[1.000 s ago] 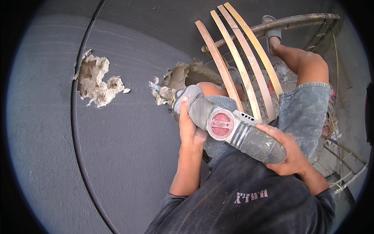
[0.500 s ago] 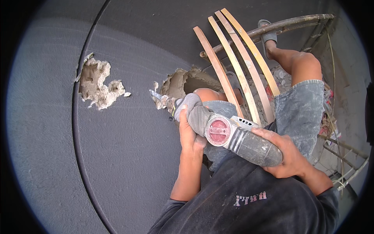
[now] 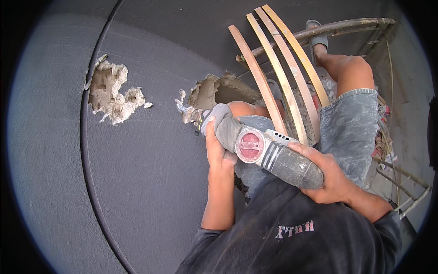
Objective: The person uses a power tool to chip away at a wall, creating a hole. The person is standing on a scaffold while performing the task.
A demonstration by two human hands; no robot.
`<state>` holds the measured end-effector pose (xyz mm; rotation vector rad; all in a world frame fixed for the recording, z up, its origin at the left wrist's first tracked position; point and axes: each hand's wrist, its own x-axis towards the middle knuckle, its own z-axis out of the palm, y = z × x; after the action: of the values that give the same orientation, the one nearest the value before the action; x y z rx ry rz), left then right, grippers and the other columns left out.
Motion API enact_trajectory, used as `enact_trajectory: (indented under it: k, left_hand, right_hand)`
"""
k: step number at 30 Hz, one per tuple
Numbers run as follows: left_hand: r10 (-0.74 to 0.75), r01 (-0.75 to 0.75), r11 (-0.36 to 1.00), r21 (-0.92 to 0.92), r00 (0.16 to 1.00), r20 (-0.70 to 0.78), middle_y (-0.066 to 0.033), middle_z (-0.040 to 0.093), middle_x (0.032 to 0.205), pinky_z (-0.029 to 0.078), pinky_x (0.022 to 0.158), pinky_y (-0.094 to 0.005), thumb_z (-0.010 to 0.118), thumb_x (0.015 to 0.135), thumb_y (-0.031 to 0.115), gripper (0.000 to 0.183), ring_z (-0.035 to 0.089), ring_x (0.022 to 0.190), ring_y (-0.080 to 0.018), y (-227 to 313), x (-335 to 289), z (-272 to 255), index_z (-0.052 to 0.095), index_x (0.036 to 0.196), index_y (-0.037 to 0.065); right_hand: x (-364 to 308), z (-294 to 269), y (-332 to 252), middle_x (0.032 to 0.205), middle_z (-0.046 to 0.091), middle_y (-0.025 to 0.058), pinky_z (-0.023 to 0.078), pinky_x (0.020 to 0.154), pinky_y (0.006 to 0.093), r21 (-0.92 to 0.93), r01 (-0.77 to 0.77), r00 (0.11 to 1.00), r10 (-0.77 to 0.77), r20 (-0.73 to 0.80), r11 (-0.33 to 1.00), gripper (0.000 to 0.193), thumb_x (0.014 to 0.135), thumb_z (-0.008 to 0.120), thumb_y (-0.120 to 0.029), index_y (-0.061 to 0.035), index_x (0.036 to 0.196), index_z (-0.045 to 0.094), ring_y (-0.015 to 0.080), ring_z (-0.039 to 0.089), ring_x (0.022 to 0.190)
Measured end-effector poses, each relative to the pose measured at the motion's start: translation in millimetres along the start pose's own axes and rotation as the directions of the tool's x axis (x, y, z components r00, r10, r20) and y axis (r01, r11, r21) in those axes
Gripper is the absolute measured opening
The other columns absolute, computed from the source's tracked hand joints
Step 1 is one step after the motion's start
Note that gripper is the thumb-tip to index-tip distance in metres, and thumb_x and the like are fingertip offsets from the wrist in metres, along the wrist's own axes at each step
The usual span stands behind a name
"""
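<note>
I hold a dusty grey rotary hammer (image 3: 292, 165) with a round red dial on its side. My left hand (image 3: 218, 147) is wrapped round its front part, behind the bit. My right hand (image 3: 329, 177) grips the rear body. The short chisel bit (image 3: 188, 111) points left against the dark grey wall, at a chipped pale patch (image 3: 182, 99) where its tip is partly hidden by broken plaster. Just beyond it is a rough hole (image 3: 203, 92) in the wall, partly behind my knee. Farther left, a second ragged hole (image 3: 107, 86) bares pale masonry.
A black cable (image 3: 86, 150) runs down across the wall on the left. Several wooden strips (image 3: 292, 75) lean over a metal pipe frame (image 3: 351, 23), where my foot rests. Rubble and litter (image 3: 382, 141) lie below on the right, beside another metal frame (image 3: 406, 182).
The rotary hammer and both hands have shifted slightly left and up in the picture. At the bit's tip, the chipped plaster patch looks larger and more broken.
</note>
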<state>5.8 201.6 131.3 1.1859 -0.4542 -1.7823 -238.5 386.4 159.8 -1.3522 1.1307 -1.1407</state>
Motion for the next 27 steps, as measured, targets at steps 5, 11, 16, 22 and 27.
enact_trajectory:
  k: [5,11,16,22,27]
  left_hand:
    - [0.010,-0.010,1.000,-0.012,1.000,-0.005,-0.0165,0.073,0.099,0.063,0.081,-0.0431,0.057,0.103,0.045,0.047,0.073,0.089,-0.0281,-7.2,-9.3,7.3,0.065,0.119,0.002]
    - [0.030,-0.029,0.999,0.015,0.999,-0.045,-0.0135,0.071,0.111,0.061,0.090,-0.0441,0.057,0.103,0.047,0.049,0.072,0.100,-0.0272,-14.5,-4.4,18.9,0.062,0.126,0.003]
    - [0.009,-0.008,0.999,0.038,1.000,-0.030,-0.0135,0.071,0.111,0.061,0.090,-0.0443,0.057,0.104,0.047,0.050,0.072,0.100,-0.0266,-18.0,-8.4,19.5,0.062,0.128,0.004]
    - [0.002,-0.003,0.999,0.054,1.000,0.027,-0.0127,0.070,0.114,0.059,0.095,-0.0427,0.062,0.102,0.046,0.051,0.070,0.106,-0.0259,-16.6,-7.7,34.7,0.059,0.132,0.004]
    - [-0.020,0.019,0.996,0.084,1.000,0.020,-0.0120,0.068,0.126,0.055,0.101,-0.0435,0.067,0.099,0.043,0.051,0.067,0.114,-0.0269,-17.5,38.1,36.1,0.061,0.132,0.005]
  right_hand:
    - [-5.2,-10.5,-3.1,0.143,0.062,0.0256,0.049,0.109,0.0399,-0.004,-0.043,0.999,0.043,-0.007,0.999,0.086,0.069,0.074,0.000,-0.0003,0.151,0.050,0.0370,0.063,0.132]
    - [-5.6,-19.5,11.7,0.138,0.065,0.0247,0.049,0.107,0.0387,-0.049,0.044,0.994,-0.049,-0.095,0.998,0.083,0.068,0.072,-0.001,0.0010,0.149,0.052,0.0364,0.067,0.126]
    - [-12.6,-26.3,12.6,0.135,0.066,0.0255,0.048,0.108,0.0376,0.012,-0.029,0.998,0.029,-0.058,1.000,0.085,0.065,0.072,-0.009,0.0040,0.147,0.053,0.0350,0.067,0.125]
    - [-18.8,-25.7,18.1,0.136,0.066,0.0253,0.047,0.109,0.0392,-0.099,0.006,0.992,-0.018,-0.124,0.995,0.087,0.063,0.072,-0.015,0.0043,0.146,0.054,0.0365,0.067,0.127]
    - [3.2,-16.3,39.2,0.140,0.063,0.0250,0.045,0.112,0.0392,-0.067,0.071,0.963,-0.086,-0.256,0.995,0.077,0.069,0.074,-0.004,0.0056,0.143,0.054,0.0345,0.063,0.133]
